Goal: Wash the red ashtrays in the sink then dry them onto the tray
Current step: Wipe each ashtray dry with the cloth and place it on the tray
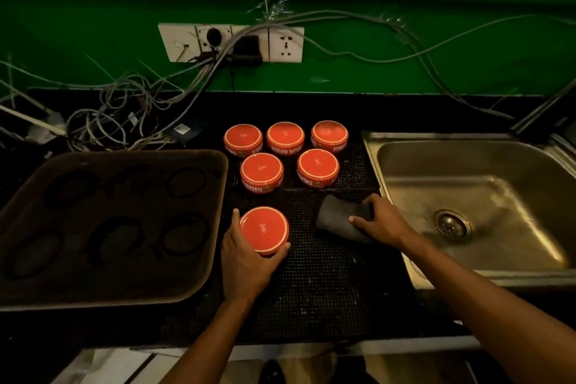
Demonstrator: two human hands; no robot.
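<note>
Several red ashtrays stand upside down on a black mesh mat (327, 284). My left hand (246, 262) grips the nearest ashtray (265, 229) by its rim, fingers curled round the left and front side. Behind it, two ashtrays (261, 170) (318, 165) form a middle row and three more (285, 135) line the back. My right hand (385, 221) rests on a dark grey cloth (338, 218), fingers bent over its edge. The brown tray (199, 259) lies at the left, showing wet ring marks. The steel sink (467, 196) is at the right.
A tangle of grey cables (118, 115) lies behind the tray, running up to wall sockets (232, 42) on the green wall. The sink drain (450, 224) is uncovered. The counter's front edge runs below my forearms.
</note>
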